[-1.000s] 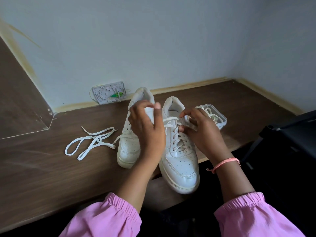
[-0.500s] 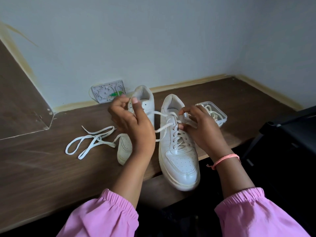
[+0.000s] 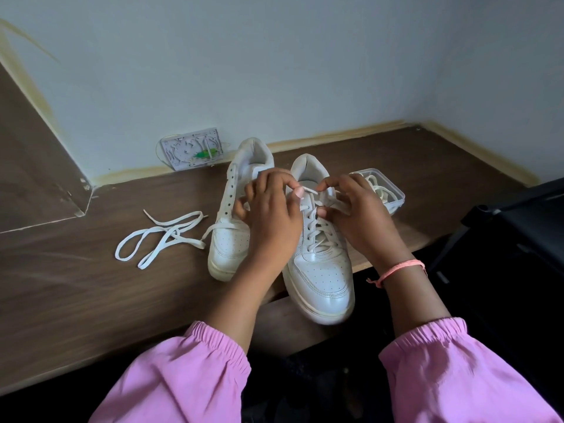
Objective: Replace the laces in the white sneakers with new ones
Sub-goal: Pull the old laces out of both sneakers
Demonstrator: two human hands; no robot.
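Brown tabletop, mid-frame: left hand (image 3: 268,215) and right hand (image 3: 357,212), close together, pinch the lace (image 3: 309,190) atop the right sneaker (image 3: 320,270). Soft, floppy stuff; best gripped near its stiff tip.

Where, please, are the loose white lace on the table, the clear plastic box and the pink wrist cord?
loose white lace (image 3: 158,238), head view, on the crossing of its loops.
clear plastic box (image 3: 396,199), head view, on its near right wall.
pink wrist cord (image 3: 399,267), head view, on the band across the right wrist.
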